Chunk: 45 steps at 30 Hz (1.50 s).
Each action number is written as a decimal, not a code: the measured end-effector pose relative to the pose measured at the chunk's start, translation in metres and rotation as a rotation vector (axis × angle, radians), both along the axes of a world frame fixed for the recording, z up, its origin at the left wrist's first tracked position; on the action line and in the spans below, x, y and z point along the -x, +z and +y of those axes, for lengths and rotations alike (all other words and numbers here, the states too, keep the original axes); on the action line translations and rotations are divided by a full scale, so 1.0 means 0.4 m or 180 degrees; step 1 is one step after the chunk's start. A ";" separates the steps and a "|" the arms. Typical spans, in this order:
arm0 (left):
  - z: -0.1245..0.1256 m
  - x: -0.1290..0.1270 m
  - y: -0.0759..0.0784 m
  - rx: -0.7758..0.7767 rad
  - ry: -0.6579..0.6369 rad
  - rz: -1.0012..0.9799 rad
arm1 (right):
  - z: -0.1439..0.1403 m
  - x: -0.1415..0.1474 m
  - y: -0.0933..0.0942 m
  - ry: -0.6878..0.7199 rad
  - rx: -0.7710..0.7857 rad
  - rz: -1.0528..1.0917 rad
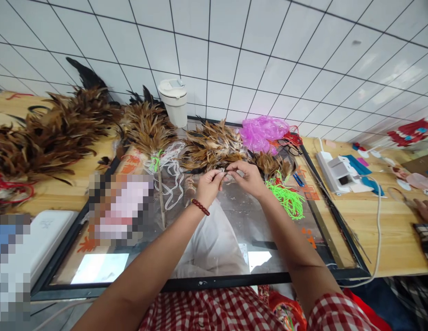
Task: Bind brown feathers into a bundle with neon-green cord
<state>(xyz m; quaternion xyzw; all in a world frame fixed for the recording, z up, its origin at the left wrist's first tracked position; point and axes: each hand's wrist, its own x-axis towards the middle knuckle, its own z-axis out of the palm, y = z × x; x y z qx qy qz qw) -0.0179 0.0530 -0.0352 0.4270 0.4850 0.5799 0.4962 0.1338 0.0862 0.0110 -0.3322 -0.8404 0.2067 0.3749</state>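
White wall tiles [255, 55] with dark grout fill the far background behind a wooden table [383, 230], on which a black-framed glass panel [234, 234] lies flat. Both of the person's hands meet over the far middle of the glass: the left hand [209, 186], with a dark red bead bracelet [200, 207] on its wrist, and the right hand [246, 177] are drawn close together, fingertips almost touching, pinching 1 small brown feather [227, 170] between them; how each finger grips it is hard to make out. Just beyond the hands lies a pile of brown feathers [210, 147], and a second bundle [147, 126] stands to its left with a thin stick running toward the near side. A large heap of feathers [51, 133] covers the far left of the table. Neon green cords [286, 197] lie just right of the right hand, a pink plastic bag [262, 131] sits farther back, and a white lidded cup [174, 101] stands against the wall. A white power strip [333, 172] rests on the wood to the right. Another person's hand [424, 209] shows at the right edge.
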 end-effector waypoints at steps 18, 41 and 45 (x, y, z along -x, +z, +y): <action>-0.002 0.006 0.016 -0.0037 0.0003 -0.0503 | 0.011 0.007 -0.061 0.0127 -0.0375 -0.0053; 0.005 0.009 0.006 0.0078 0.0692 -0.0161 | 0.008 0.004 -0.045 -0.0186 -0.0419 -0.0801; -0.006 0.006 0.007 0.0083 0.0399 0.0436 | -0.003 0.016 -0.033 -0.0030 -0.0423 -0.0427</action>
